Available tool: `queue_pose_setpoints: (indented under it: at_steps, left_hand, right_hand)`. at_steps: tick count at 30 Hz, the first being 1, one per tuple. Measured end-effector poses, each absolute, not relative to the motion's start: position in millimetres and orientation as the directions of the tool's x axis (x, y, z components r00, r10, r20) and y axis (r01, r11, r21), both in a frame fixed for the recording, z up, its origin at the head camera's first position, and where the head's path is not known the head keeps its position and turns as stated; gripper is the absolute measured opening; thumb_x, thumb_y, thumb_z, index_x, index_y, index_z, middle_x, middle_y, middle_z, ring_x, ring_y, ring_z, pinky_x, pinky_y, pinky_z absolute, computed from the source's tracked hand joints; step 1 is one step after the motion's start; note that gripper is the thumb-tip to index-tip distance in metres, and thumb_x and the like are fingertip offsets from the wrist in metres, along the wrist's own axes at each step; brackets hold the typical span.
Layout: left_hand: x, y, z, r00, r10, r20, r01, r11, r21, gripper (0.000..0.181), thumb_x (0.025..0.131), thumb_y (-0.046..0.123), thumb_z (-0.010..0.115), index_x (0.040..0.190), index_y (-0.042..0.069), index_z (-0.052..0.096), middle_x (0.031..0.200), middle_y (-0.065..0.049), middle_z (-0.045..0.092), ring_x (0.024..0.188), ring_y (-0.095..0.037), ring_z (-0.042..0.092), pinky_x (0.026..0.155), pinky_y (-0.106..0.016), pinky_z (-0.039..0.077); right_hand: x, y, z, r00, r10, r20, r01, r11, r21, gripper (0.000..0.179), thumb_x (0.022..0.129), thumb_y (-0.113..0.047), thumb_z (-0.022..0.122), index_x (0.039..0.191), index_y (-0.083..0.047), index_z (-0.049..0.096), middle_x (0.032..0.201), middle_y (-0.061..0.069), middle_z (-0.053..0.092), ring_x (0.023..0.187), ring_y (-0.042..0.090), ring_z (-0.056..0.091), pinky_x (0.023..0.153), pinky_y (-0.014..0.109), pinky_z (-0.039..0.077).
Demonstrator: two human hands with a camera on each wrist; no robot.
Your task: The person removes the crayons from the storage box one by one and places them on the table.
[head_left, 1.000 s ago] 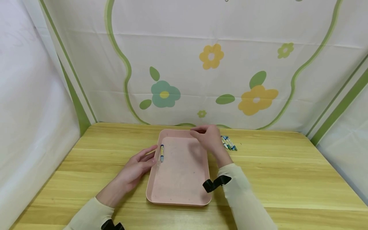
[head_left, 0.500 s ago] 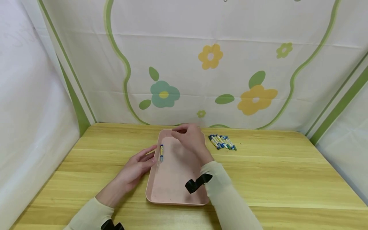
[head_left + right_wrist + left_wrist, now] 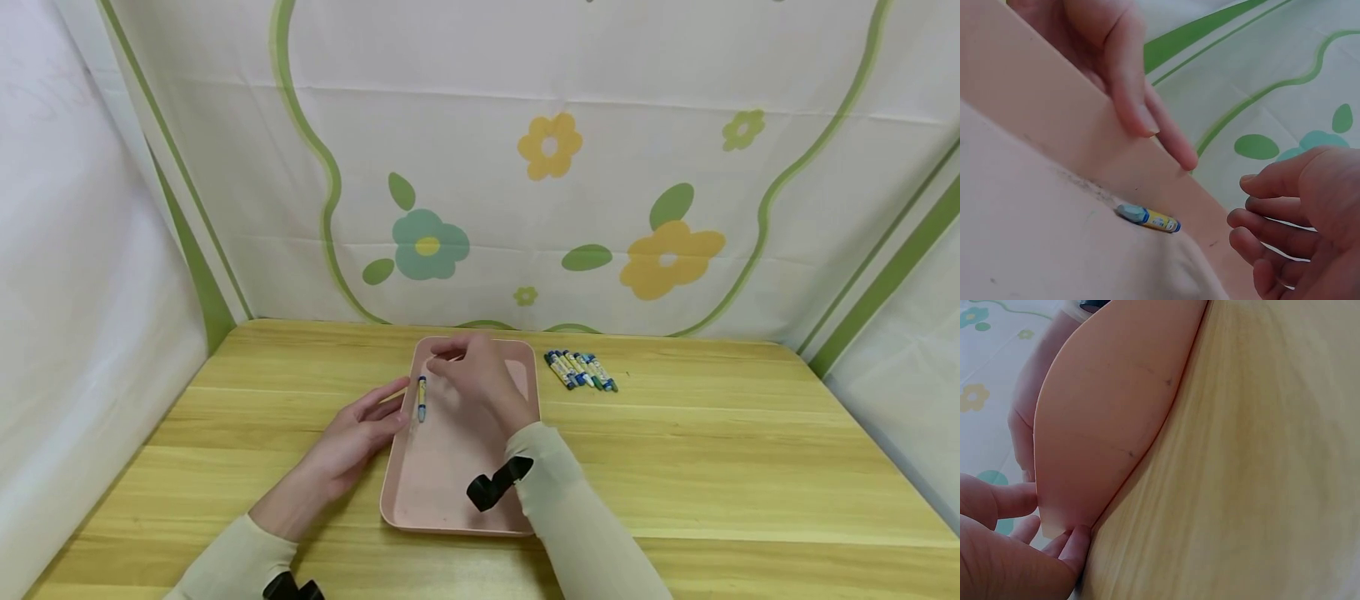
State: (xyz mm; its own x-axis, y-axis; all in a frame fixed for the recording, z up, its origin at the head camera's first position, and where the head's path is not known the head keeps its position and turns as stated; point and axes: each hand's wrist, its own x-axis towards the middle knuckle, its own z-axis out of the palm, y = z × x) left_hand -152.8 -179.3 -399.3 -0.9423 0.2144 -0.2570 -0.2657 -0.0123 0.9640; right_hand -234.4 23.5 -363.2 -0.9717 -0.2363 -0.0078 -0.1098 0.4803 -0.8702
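Note:
A shallow pink tray (image 3: 457,467) lies on the wooden table. My left hand (image 3: 360,429) holds its left side, with the thumb at the rim and fingers against the outer wall. Inside the tray, along that left wall, lies one pale blue crayon (image 3: 422,399) in a yellow and blue wrapper. My right hand (image 3: 476,371) hovers over the far part of the tray, just beyond the crayon. Its fingers (image 3: 1272,215) are loosely bent and apart from the thumb, with nothing between them. In the right wrist view the crayon (image 3: 1150,219) is below and left of this hand.
Several crayons (image 3: 577,370) lie side by side on the wooden table (image 3: 712,450), right of the tray's far end. A white cloth (image 3: 480,167) with flowers hangs behind the table, and more cloth hangs at both sides. Both wrists carry black cameras.
My right hand has moved left from the tray's far right corner to near the single crayon, uncovering more of the crayon row. My left hand stays at the tray.

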Motion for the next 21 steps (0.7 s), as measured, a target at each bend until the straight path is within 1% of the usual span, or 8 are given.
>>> queue_pose_setpoints:
  at_steps: [5, 8, 12, 14, 16, 18, 21]
  left_hand:
    - [-152.4, -179.1, -399.7, -0.942, 0.216, -0.255, -0.265, -0.017, 0.964, 0.060, 0.110, 0.012, 0.055, 0.166, 0.016, 0.035, 0.171, -0.020, 0.035, 0.154, -0.031, 0.044, 0.111, -0.023, 0.048]
    - [-152.1, -179.3, -399.9, -0.943, 0.219, -0.252, -0.262, -0.018, 0.965, 0.061, 0.110, 0.012, 0.056, 0.167, 0.015, 0.035, 0.172, -0.020, 0.034, 0.154, -0.032, 0.043, 0.111, -0.023, 0.048]
    - [-152.6, -179.0, -399.9, -0.943, 0.217, -0.251, -0.262, -0.023, 0.965, 0.060, 0.109, 0.012, 0.056, 0.166, 0.016, 0.036, 0.171, -0.019, 0.036, 0.153, -0.030, 0.045, 0.108, -0.021, 0.049]
    - [-153.0, -178.8, -400.4, -0.944, 0.218, -0.247, -0.260, -0.032, 0.965, 0.060, 0.109, 0.011, 0.056, 0.166, 0.016, 0.037, 0.171, -0.019, 0.036, 0.152, -0.029, 0.046, 0.106, -0.020, 0.050]
    - [-153.1, -178.8, -400.5, -0.944, 0.221, -0.243, -0.257, -0.039, 0.966, 0.061, 0.109, 0.011, 0.056, 0.166, 0.016, 0.036, 0.171, -0.020, 0.036, 0.152, -0.029, 0.045, 0.105, -0.019, 0.049]
    - [-153.0, -178.6, -400.9, -0.945, 0.221, -0.239, -0.254, -0.041, 0.966, 0.061, 0.109, 0.011, 0.057, 0.166, 0.015, 0.036, 0.171, -0.020, 0.036, 0.152, -0.029, 0.045, 0.105, -0.018, 0.050]
    - [-153.2, -178.5, -401.0, -0.944, 0.228, -0.238, -0.253, -0.041, 0.967, 0.062, 0.109, 0.011, 0.057, 0.166, 0.014, 0.036, 0.171, -0.021, 0.036, 0.152, -0.030, 0.044, 0.106, -0.018, 0.049]
  right_hand:
    - [-234.1, 21.2, -369.7, -0.972, -0.232, -0.033, -0.089, 0.494, -0.865, 0.029, 0.097, -0.023, 0.078, 0.126, -0.025, 0.080, 0.113, -0.005, 0.079, 0.107, 0.017, 0.068, 0.089, 0.037, 0.059]
    - [-234.1, 19.3, -372.8, -0.972, -0.232, -0.046, -0.081, 0.509, -0.857, 0.026, 0.096, -0.024, 0.079, 0.122, -0.027, 0.081, 0.108, -0.006, 0.078, 0.105, 0.016, 0.068, 0.088, 0.036, 0.059]
    - [-234.3, 17.4, -376.4, -0.965, -0.261, -0.030, -0.113, 0.516, -0.849, 0.020, 0.095, -0.023, 0.080, 0.115, -0.027, 0.082, 0.103, -0.007, 0.076, 0.102, 0.015, 0.069, 0.085, 0.034, 0.058]
    - [-234.3, 16.6, -377.9, -0.959, -0.283, -0.020, -0.134, 0.513, -0.848, 0.020, 0.095, -0.022, 0.080, 0.115, -0.025, 0.081, 0.104, -0.005, 0.077, 0.101, 0.016, 0.069, 0.085, 0.034, 0.058]
    - [-234.4, 15.8, -379.5, -0.950, -0.311, -0.001, -0.166, 0.510, -0.844, 0.019, 0.094, -0.020, 0.081, 0.113, -0.023, 0.081, 0.107, -0.002, 0.077, 0.103, 0.018, 0.071, 0.088, 0.037, 0.059]
    - [-234.2, 14.8, -380.9, -0.943, -0.331, -0.011, -0.171, 0.514, -0.841, 0.020, 0.094, -0.019, 0.082, 0.113, -0.021, 0.081, 0.112, 0.001, 0.078, 0.105, 0.019, 0.071, 0.091, 0.038, 0.059]
    - [-233.6, 14.0, -381.8, -0.933, -0.356, -0.048, -0.161, 0.534, -0.830, 0.025, 0.094, -0.020, 0.081, 0.119, -0.020, 0.080, 0.119, 0.003, 0.078, 0.109, 0.020, 0.072, 0.092, 0.039, 0.060]
